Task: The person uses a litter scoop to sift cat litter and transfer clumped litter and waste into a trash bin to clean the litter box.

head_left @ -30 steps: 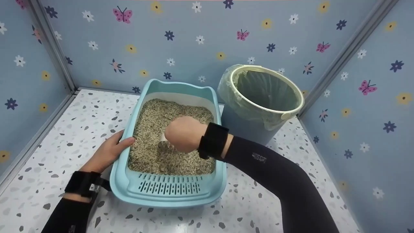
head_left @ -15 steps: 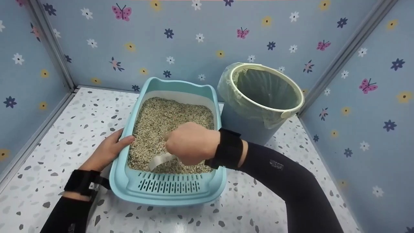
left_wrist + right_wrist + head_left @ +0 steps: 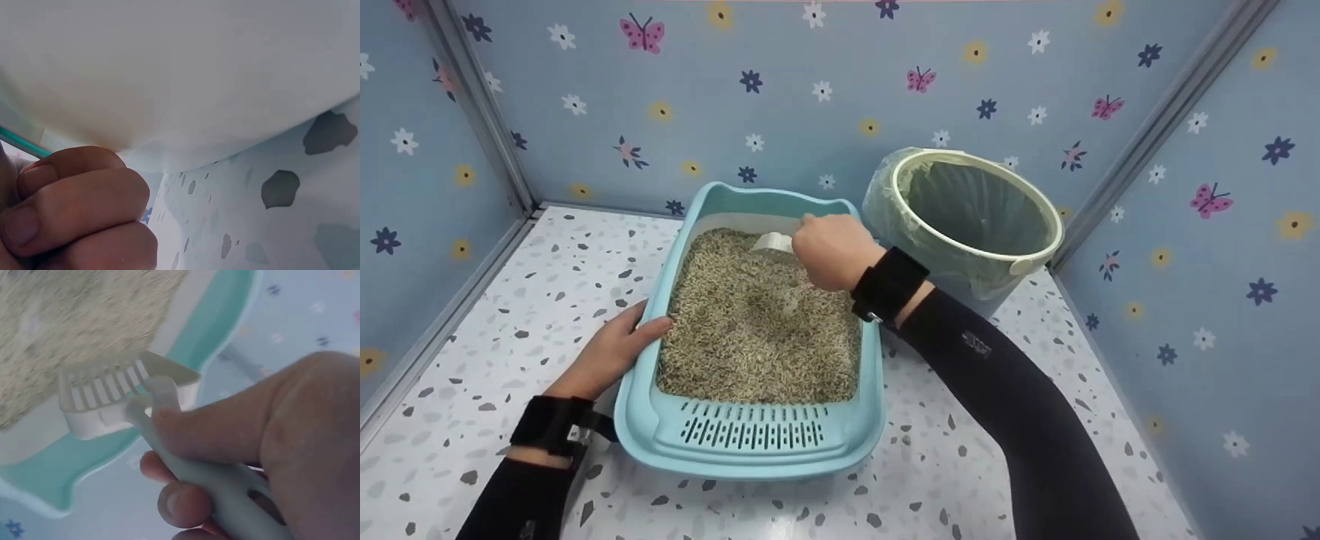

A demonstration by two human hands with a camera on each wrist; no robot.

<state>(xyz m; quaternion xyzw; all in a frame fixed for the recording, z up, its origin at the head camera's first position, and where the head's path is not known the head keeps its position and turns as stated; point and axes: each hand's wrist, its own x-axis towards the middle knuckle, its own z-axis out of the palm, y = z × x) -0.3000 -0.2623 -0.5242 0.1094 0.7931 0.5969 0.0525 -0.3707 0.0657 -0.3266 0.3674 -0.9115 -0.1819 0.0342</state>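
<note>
A blue litter box (image 3: 750, 459) holds greyish-tan pellet litter (image 3: 735, 352). My left hand (image 3: 619, 346) grips its left rim, thumb over the edge; in the left wrist view the curled fingers (image 3: 84, 197) lie against the pale outer wall (image 3: 185, 73). My right hand (image 3: 836, 253) holds a white slotted litter scoop (image 3: 774, 243) over the back of the box. The right wrist view shows the thumb along the scoop's handle (image 3: 230, 498) and the slotted head (image 3: 101, 391) tilted, with light showing through the slots. A darker greenish patch (image 3: 769, 300) marks the litter's middle.
To the right of the box stands a grey-blue bin (image 3: 956, 285) with a cream ring (image 3: 979, 251) and a clear liner (image 3: 885, 187) folded over it. Flowered wall panels (image 3: 825, 112) enclose the speckled floor (image 3: 960, 450) at the back and both sides.
My right hand first brought the scoop toward the front of the litter, then moved it up to the back right of the box. The left hand stays on the rim.
</note>
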